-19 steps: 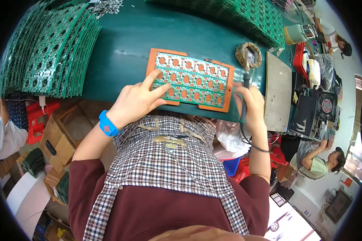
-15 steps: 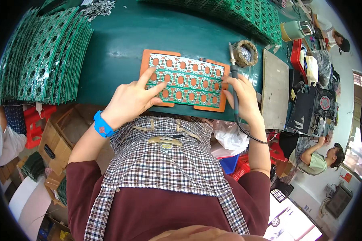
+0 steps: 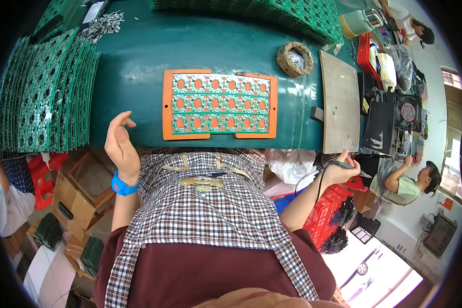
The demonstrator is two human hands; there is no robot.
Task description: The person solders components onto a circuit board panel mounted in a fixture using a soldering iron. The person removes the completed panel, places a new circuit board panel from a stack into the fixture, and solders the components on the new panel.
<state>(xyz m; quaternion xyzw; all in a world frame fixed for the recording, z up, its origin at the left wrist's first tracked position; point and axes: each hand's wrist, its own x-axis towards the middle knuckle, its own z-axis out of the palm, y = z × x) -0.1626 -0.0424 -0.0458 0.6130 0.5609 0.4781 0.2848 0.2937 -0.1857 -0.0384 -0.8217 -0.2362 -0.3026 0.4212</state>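
Note:
A green circuit board panel (image 3: 222,96) with rows of oval openings lies in an orange fixture tray (image 3: 168,120) at the table's near edge. My left hand (image 3: 122,146), a blue band at its wrist, is raised to the left of the tray. Its fingers are loosely curled, with nothing visible in them. Off to the right, beyond the table's near edge, my right hand (image 3: 339,172) grips a soldering iron (image 3: 345,165) by its dark handle. The iron's cable loops down along my forearm, and its tip is hard to make out. Neither hand touches the panel.
Stacked green circuit boards (image 3: 51,97) stand at the left, and another stack (image 3: 292,18) at the back. A round brown pot (image 3: 294,59) sits behind a grey board (image 3: 340,102). Small grey parts (image 3: 102,26) lie far left. A co-worker (image 3: 403,185) sits at the right.
Both hands have left the panel: the left drew back leftward, the right moved right and nearer with the soldering iron. The view has shifted slightly; the panel stays in its tray.

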